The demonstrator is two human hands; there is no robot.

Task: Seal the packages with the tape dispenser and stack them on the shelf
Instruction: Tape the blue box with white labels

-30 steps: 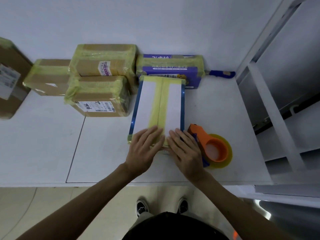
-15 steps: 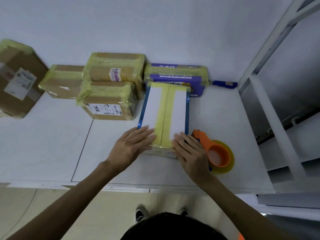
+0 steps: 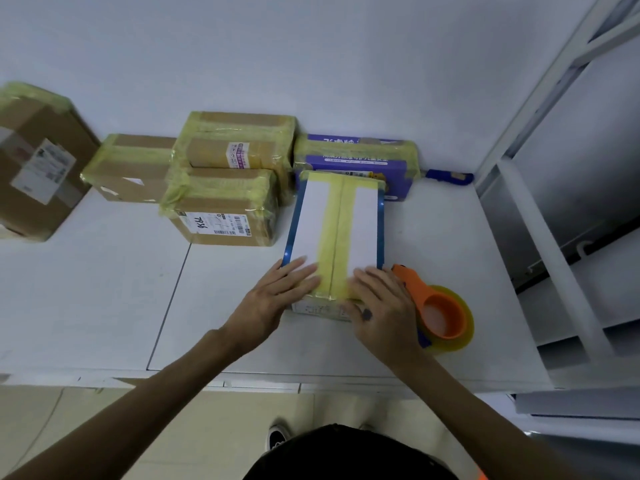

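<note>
On the table [image 3: 86, 289], a carton [image 3: 34, 161] stands far left, then three taped brown boxes [image 3: 221, 209] huddle near the wall. The white box [image 3: 362, 230], taped yellow down its middle, lies at centre just in front of a purple box [image 3: 356, 161]; the left hand [image 3: 277, 299] and right hand [image 3: 381, 303] press on its near corners, each grip slack, fingers nearly straight, clasping nothing. The orange dispenser [image 3: 440, 313] lies just right of the right hand, and the shelf [image 3: 543, 244] stands far right.
</note>
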